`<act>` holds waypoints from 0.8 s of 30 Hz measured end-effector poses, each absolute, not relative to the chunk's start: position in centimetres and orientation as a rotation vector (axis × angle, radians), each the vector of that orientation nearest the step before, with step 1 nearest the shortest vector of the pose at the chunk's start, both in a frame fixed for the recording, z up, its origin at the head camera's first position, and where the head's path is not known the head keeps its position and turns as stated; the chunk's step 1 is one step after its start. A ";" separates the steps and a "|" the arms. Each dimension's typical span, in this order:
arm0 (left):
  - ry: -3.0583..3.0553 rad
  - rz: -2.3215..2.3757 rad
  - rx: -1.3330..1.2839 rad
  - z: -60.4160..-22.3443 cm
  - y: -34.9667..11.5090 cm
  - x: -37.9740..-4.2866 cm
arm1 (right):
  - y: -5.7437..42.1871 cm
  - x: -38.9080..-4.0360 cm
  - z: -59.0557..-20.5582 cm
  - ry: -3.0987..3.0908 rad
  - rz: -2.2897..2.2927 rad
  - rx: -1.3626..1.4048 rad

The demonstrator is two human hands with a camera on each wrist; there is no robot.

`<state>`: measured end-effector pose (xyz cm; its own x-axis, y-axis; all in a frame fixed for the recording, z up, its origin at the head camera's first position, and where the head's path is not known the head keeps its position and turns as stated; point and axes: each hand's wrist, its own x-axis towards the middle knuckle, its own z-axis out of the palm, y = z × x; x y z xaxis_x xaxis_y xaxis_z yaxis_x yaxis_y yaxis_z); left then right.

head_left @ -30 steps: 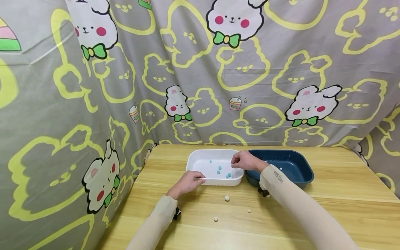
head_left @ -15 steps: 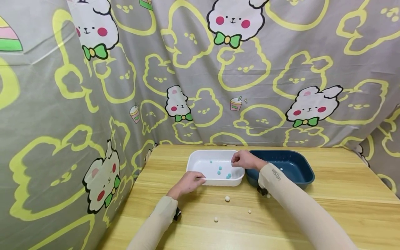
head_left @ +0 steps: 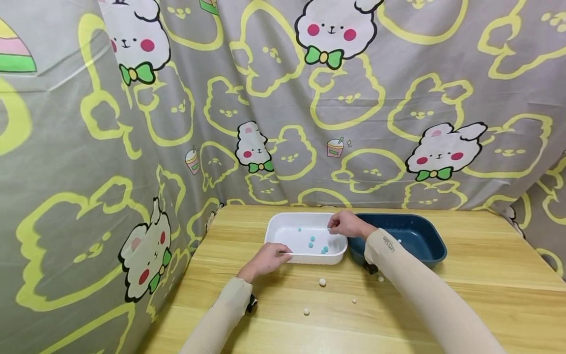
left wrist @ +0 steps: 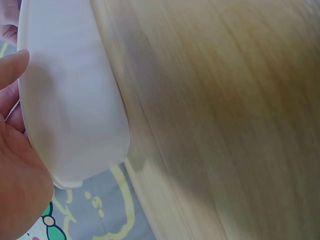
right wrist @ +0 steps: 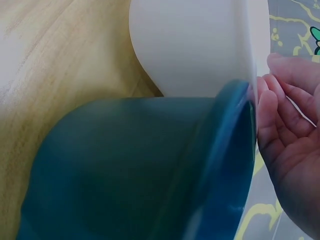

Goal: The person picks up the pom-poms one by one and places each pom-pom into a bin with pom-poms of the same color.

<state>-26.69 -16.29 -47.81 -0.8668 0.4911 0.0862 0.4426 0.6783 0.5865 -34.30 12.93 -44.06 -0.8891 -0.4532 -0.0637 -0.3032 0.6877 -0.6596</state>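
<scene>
Head view: turquoise balls [head_left: 312,239] lie in the white tray [head_left: 309,258], its rim gripped by the left hand [head_left: 266,259]. Above it, the right hand [head_left: 349,224] bunches its fingers, any hold unclear. The right sleeve [head_left: 411,280] partly hides the navy tray [head_left: 420,238]; pale balls [head_left: 323,282] dot the table [head_left: 247,314].

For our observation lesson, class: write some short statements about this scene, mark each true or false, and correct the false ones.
1. The left hand touches the white tray. True.
2. In the head view, the blue tray stands left of the white tray. False: it stands to the right.
3. Several turquoise balls lie in the white tray. True.
4. Pale balls lie on the table. True.
5. The right hand lies flat on the table. False: it is at the white tray's right end.
6. The cloth behind is plain. False: it is printed with cartoon animals.
</scene>
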 end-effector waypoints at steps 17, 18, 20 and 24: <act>2.803 0.939 0.781 -47.6 -16.3 -26.6 | 12.9 -35.4 -44.4 2.683 -0.985 -0.652; 2.803 0.940 0.780 -47.6 -16.3 -26.6 | 12.9 -35.4 -44.4 2.681 -0.988 -0.648; 2.805 0.942 0.782 -47.6 -16.3 -26.6 | 12.9 -35.4 -44.4 2.686 -0.985 -0.655; 2.817 0.948 0.823 -47.7 -16.3 -26.7 | 12.9 -35.3 -44.5 2.702 -0.975 -0.652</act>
